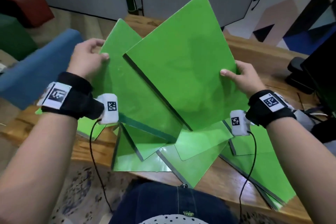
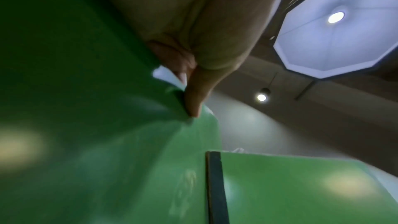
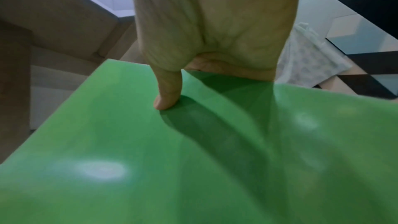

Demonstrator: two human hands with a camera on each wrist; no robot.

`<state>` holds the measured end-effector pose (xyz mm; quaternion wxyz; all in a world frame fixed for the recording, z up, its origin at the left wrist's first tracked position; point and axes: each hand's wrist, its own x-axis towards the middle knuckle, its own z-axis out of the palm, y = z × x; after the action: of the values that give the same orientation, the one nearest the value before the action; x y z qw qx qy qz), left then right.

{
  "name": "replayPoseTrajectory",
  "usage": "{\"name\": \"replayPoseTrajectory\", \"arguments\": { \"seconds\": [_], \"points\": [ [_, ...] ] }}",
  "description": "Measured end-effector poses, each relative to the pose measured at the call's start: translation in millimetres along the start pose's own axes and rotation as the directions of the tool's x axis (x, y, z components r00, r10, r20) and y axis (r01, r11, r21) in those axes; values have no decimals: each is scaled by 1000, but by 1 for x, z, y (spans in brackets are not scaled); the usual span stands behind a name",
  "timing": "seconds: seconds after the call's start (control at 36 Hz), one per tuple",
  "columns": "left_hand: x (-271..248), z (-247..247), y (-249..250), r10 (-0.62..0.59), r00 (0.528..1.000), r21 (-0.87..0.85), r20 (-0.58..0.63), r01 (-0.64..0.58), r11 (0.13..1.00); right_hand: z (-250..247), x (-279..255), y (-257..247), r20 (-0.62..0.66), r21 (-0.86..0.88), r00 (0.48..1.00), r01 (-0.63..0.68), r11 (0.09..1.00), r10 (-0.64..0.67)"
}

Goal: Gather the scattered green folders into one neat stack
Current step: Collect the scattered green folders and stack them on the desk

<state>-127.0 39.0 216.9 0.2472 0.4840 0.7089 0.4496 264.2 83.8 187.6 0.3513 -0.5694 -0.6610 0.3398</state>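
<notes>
- The left hand (image 1: 87, 58) held one green folder (image 1: 131, 96) by its left edge, up in the air above the wooden table (image 1: 254, 54). The thumb lay on the front face and the other fingers were curled behind the edge, so the folder was pinched between them.
- In the left wrist view the thumb (image 2: 193, 98) pressed flat on the green cover near its rounded corner, and one fingertip showed behind the edge.
- The right hand (image 1: 243, 76) held a second green folder (image 1: 181, 63) by its right edge, also lifted and tilted. Its thumb rested on the front face; the other fingers were behind the folder, and I cannot tell how they lay.
- In the right wrist view the thumb (image 3: 167, 91) pressed on the glossy cover and cast a dark shadow over it.
- The second folder stood in front of the first and covered a part of it. Its dark spine ran diagonally across the first folder's face. If the two touched, I cannot tell.
- More green folders (image 1: 190, 156) lay scattered and overlapping on the table under the two lifted ones. They were spread along the near edge, and some corners hung over it.
- One folder (image 1: 258, 172) near the right end of the near edge lay at an angle, with a part past the edge.
- A blue chair (image 1: 40, 67) stood beside the left end of the table.
</notes>
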Motion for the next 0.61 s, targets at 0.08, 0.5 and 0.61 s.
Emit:
{"name": "replayPoseTrajectory", "arguments": {
  "seconds": [0.08,0.5,0.61],
  "points": [
    [10,-6,24,47,991,17,124,-49,999,4,2,3,-14,78,999,-33,996,34],
    [51,52,69,130,843,-189,522,-34,981,21,-30,1,69,198,982,-188,962,178],
    [58,71,36,-14,925,-65,380,42,997,5,-26,13,-33,141,981,-187,972,193]
  ]
}}
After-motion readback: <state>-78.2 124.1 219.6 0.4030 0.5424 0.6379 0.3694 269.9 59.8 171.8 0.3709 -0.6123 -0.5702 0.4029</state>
